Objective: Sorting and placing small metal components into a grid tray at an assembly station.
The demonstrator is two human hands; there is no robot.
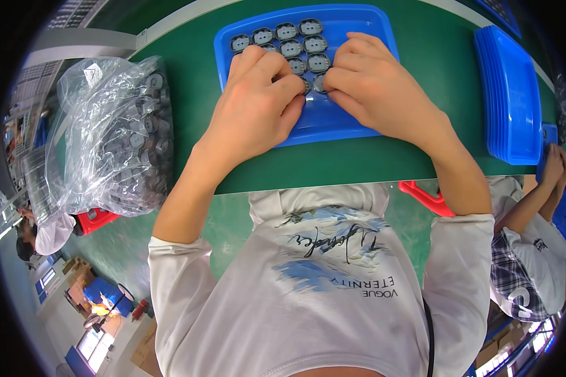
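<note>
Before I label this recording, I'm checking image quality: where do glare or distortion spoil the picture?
In the head view, the far edge of the green table bows and the corners go black; also in the head view, bright glints streak the clear plastic bag, and the window at lower left is washed out; head view again, left hand and right hand look fairly sharp.

Bright light glints off the blue tray (326, 119) — edges warp

Tray (327, 119) at twelve o'clock: glossy, smooth plastic; parts (286, 31) (plastic-looking too), duller. Bag (122, 135) at ten: shiny, crinkled film.
</note>
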